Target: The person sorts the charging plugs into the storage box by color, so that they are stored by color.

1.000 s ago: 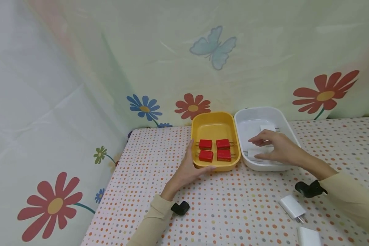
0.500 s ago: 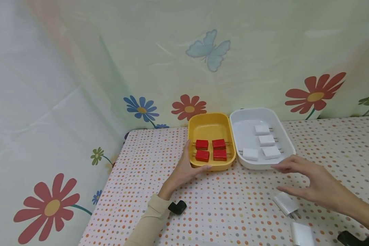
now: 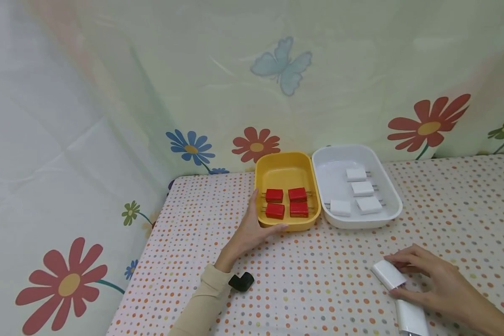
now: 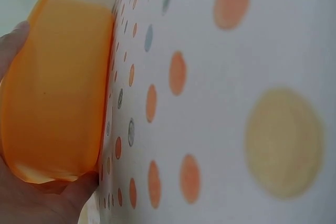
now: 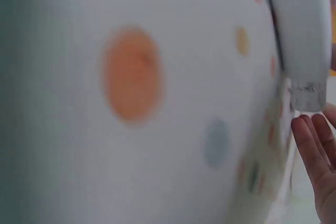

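Observation:
A yellow tray (image 3: 287, 158) holds several red plug adapters (image 3: 275, 211) with metal prongs. My left hand (image 3: 252, 233) grips its near left corner, thumb along the front wall and fingers on the left side; the left wrist view shows the same tray (image 4: 58, 87) up close. Lower right, my right hand (image 3: 438, 280) pinches a white charger plug (image 3: 387, 274) lying on the table, fingers on its far side and thumb on its near side. A second white charger (image 3: 411, 317) lies just below that hand. It fills the upper right of the right wrist view, hiding part of the fingers (image 5: 312, 150).
A white tray (image 3: 329, 179) stands against the yellow tray's right side, with several white charger plugs (image 3: 362, 188) inside. Both trays stand near the table's back edge, before a flowered curtain (image 3: 344, 93). A dotted cloth (image 3: 319, 280) covers the table.
My right hand has left the white tray, moved down and right, and closed its fingers and thumb on the upper loose white charger. My left hand has kept its hold on the yellow tray.

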